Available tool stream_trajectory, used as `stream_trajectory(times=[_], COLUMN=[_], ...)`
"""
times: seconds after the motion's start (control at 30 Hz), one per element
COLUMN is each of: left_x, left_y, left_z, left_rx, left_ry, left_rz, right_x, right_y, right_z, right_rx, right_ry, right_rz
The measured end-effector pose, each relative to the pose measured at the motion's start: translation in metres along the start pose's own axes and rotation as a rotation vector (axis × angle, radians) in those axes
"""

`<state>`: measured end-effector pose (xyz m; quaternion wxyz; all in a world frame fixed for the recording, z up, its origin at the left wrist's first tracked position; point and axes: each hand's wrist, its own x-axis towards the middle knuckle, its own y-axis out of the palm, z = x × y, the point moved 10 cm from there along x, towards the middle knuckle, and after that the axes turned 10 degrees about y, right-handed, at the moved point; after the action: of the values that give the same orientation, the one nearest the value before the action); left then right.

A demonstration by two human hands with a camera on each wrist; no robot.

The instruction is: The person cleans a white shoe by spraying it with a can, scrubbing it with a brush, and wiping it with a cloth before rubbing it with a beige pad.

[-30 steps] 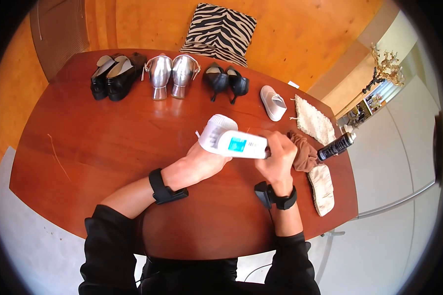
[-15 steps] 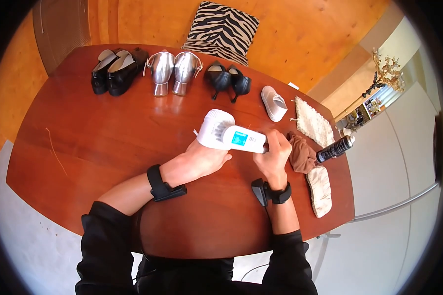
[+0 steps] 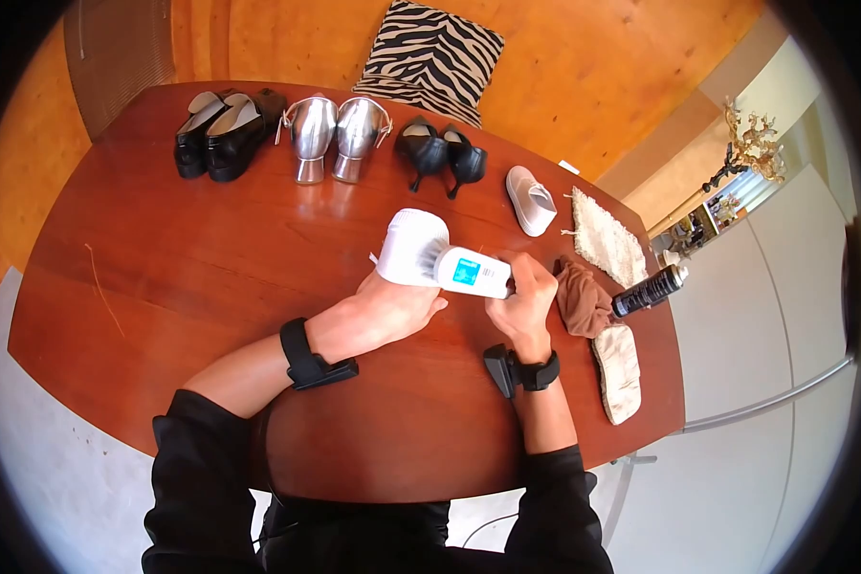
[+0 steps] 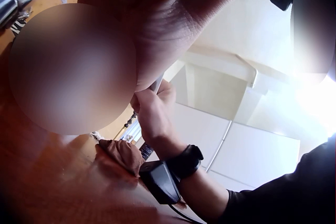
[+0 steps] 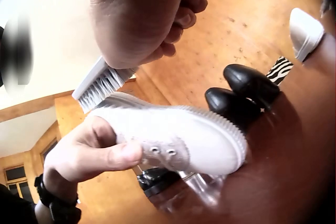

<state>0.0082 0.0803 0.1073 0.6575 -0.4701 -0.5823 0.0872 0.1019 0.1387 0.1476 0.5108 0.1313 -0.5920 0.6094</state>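
My left hand (image 3: 378,311) grips a pale canvas sneaker (image 3: 409,239) above the table, its ridged sole edge turned up and away from the thumb in the right wrist view. The thumb presses beside the lace eyelets there. In my right hand (image 3: 523,304) is a white brush (image 3: 475,273) with a blue label on its back, fingers curled round its handle. Its grey bristles (image 5: 102,91) are right at the heel end of the sneaker's sole. From the left wrist, a blurred round patch hides most of the shoe.
Along the table's far side stand black loafers (image 3: 222,139), silver heels (image 3: 335,134), black pumps (image 3: 440,158) and another pale sneaker (image 3: 531,201). To the right lie a cream fringed cloth (image 3: 607,237), a brown cloth (image 3: 581,298), a black spray can (image 3: 649,291) and a cream pad (image 3: 619,373).
The sneaker and brush shift slightly left, and the sneaker tilts so less of its ridged sole edge shows. Both hands keep their hold; the head view shifts a little.
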Motion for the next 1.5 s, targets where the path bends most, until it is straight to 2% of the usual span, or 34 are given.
stream_trajectory(times=[0.03,0.1,0.13,0.2,0.3,0.4,0.47,0.53,0.63,0.77,0.83,0.87,0.9,1.0,1.1,1.23,1.3,1.37,1.4,1.5], left_x=[0.001,-0.006,-0.008,-0.004,-0.004,-0.003,-0.003,-0.004,-0.005,-0.005,-0.002,-0.004,-0.007,-0.006,-0.006,-0.007,-0.009,-0.004,-0.007,-0.01], left_y=[-0.001,0.015,0.017,0.009,0.006,0.003,0.005,0.008,0.011,0.009,0.003,0.01,0.018,0.014,0.014,0.017,0.013,0.005,0.007,0.01], left_z=[-0.001,0.02,0.021,0.006,0.012,0.01,0.011,0.012,0.012,0.012,0.011,0.017,0.022,0.018,0.014,0.014,0.02,0.019,0.021,0.025], left_rx=[-0.001,-0.749,-0.75,-0.218,-0.162,-0.12,-0.154,-0.188,-0.143,-0.12,-0.097,-0.125,-0.154,-0.142,-0.145,-0.198,-0.22,-0.236,-0.257,-0.289], left_ry=[0.0,-0.329,-0.328,-0.092,-0.185,-0.141,-0.159,-0.175,-0.158,-0.151,-0.136,-0.205,-0.275,-0.216,-0.197,-0.201,-0.357,-0.411,-0.466,-0.533], left_rz=[0.001,-0.031,-0.032,0.061,0.085,0.067,0.074,0.084,0.112,0.12,0.098,0.186,0.275,0.234,0.252,0.25,0.296,0.36,0.426,0.47], right_x=[0.001,0.001,0.001,-0.001,-0.004,0.0,0.003,0.006,0.004,-0.004,-0.003,-0.003,-0.002,0.002,0.003,-0.002,-0.003,-0.004,-0.003,0.001], right_y=[-0.003,-0.004,-0.004,0.007,0.017,0.014,0.008,0.003,0.006,0.029,0.028,0.029,0.027,0.019,0.016,0.025,0.03,0.032,0.031,0.024], right_z=[0.009,0.015,0.014,0.005,-0.021,-0.027,-0.015,-0.004,0.0,-0.027,-0.031,-0.034,-0.031,-0.023,0.0,-0.009,-0.024,-0.037,-0.034,-0.02], right_rx=[0.035,0.066,0.065,0.018,-0.016,-0.044,0.005,0.187,0.245,0.059,0.005,-0.05,-0.05,-0.064,0.184,0.12,0.024,-0.124,-0.12,0.047], right_ry=[-0.018,-0.033,-0.033,-0.007,0.047,0.118,0.126,0.129,0.145,0.208,0.215,0.224,0.225,0.288,0.22,0.222,0.253,0.327,0.327,0.333], right_rz=[-0.006,-0.002,-0.001,0.085,0.119,0.135,0.121,0.11,0.151,0.284,0.291,0.299,0.3,0.307,0.293,0.323,0.345,0.4,0.399,0.377])
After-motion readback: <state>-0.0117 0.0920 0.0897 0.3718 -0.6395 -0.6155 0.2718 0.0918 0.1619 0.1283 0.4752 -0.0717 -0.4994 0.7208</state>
